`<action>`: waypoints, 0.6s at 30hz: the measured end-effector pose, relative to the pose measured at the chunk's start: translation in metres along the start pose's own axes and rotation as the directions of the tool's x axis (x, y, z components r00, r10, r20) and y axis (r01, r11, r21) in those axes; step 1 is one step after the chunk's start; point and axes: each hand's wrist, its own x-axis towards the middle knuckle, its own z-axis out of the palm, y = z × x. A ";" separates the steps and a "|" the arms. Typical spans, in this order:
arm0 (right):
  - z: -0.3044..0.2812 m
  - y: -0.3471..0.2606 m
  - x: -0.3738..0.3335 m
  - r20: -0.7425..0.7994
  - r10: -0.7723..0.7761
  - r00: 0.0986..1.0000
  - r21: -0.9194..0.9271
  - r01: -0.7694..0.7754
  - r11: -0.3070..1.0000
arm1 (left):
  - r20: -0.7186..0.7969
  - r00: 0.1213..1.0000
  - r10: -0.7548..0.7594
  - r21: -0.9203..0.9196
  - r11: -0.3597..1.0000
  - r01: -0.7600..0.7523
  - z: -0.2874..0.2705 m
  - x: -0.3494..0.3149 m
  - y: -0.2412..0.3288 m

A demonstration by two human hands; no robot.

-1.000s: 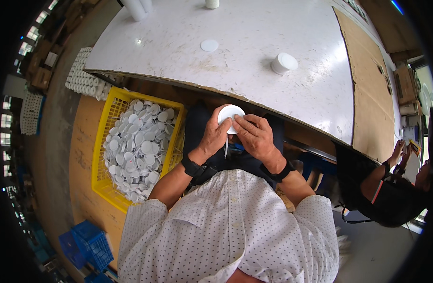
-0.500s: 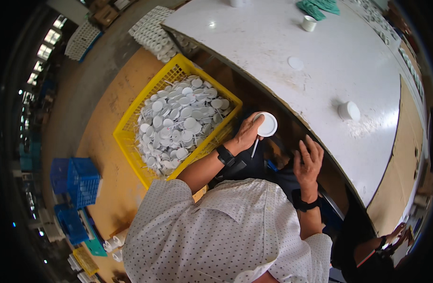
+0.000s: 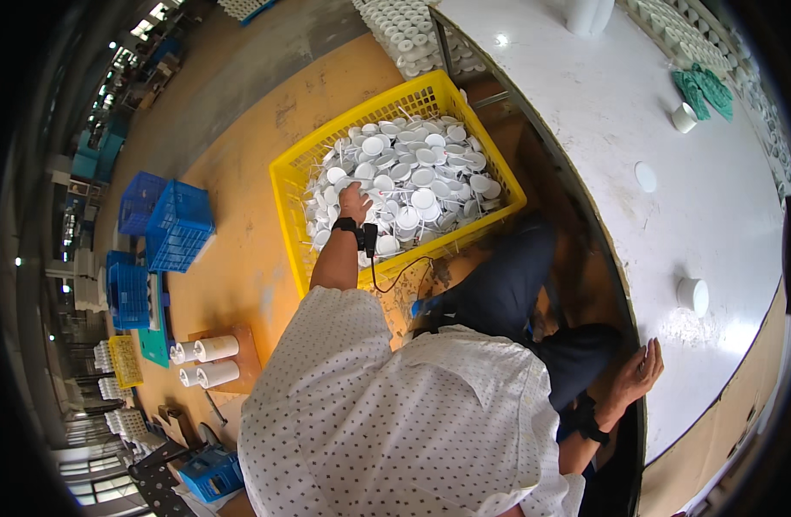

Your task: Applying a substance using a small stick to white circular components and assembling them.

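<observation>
Many round white plastic discs (image 3: 423, 177), thin-stemmed, in yellow rectangular plastic basket (image 3: 354, 125), beneath and around left grip (image 3: 354, 203); cannot tell if grasping. Right grip (image 3: 640, 372) unclenched, empty, at edge of white tabletop (image 3: 567, 95).

The left arm (image 3: 337, 258) stretches forward, left grip (image 3: 353, 203) palm-down; the right grip (image 3: 638, 375) lies sideways, fingers (image 3: 653, 360) extended.

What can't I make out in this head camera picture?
Head view:
Left hand: its own back hides whether it grips any of the white discs.
Yellow basket: the piled discs hide its floor.
White tubes: cut off by the picture's upper edge.
</observation>
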 end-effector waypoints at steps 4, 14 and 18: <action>0.017 0.001 0.005 0.017 -0.013 1.000 0.055 0.012 0.998 | 0.027 1.000 0.016 0.462 0.887 -0.026 -0.075 0.028 -0.035; 0.020 -0.007 0.015 -0.063 0.142 0.988 0.172 -0.129 0.976 | 0.482 0.875 -0.055 0.579 0.769 -0.270 0.049 -0.088 -0.130; 0.007 0.002 0.013 -0.129 0.256 0.958 0.233 -0.222 0.947 | 0.580 0.801 -0.146 0.545 0.800 -0.249 0.127 -0.145 -0.113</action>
